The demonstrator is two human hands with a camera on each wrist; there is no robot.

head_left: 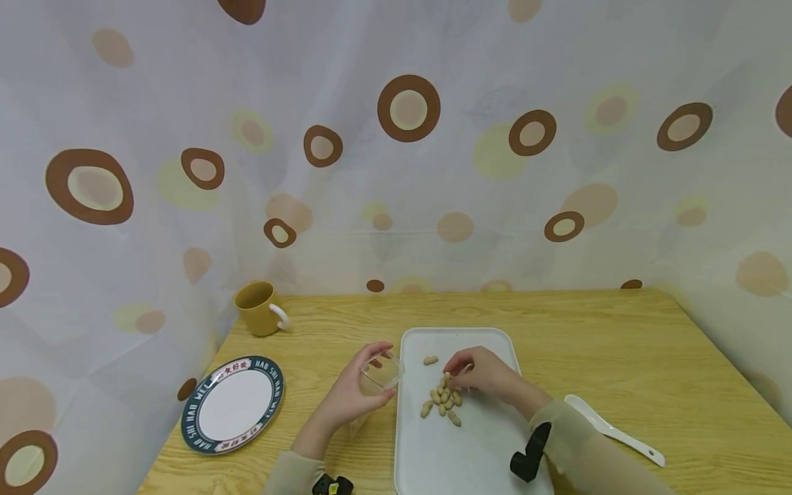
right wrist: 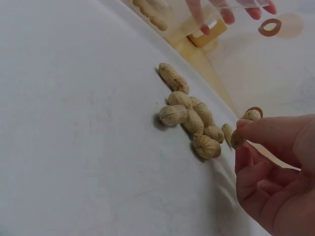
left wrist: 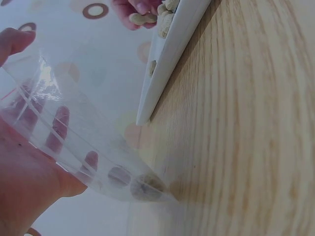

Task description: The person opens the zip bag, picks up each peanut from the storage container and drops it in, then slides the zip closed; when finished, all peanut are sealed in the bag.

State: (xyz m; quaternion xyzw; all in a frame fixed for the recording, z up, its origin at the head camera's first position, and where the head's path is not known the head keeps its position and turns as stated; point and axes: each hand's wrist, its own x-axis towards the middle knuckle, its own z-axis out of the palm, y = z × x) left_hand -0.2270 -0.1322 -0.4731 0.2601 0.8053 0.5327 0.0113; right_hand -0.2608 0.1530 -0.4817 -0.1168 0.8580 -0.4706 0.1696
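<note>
My left hand [head_left: 349,400] holds a clear plastic bag [left wrist: 93,132] by its spread mouth, just off the left edge of a white tray [head_left: 470,457]. Peanuts [left wrist: 147,188] lie at the bottom of the bag, blurred through the plastic. Over the tray, my right hand [head_left: 490,377] pinches an unshelled peanut [left wrist: 142,19] between thumb and fingers. Right below that hand is a loose pile of peanuts [right wrist: 192,118] in their shells. One lone peanut [head_left: 430,359] lies farther back on the tray.
A white plate [head_left: 235,405] with a dark patterned rim lies at the left. Behind it stands a yellow mug [head_left: 256,316] with a white handle. To the right of the tray rests a white spoon [head_left: 612,431]. A dotted curtain [head_left: 458,185] borders the wooden table [head_left: 619,350].
</note>
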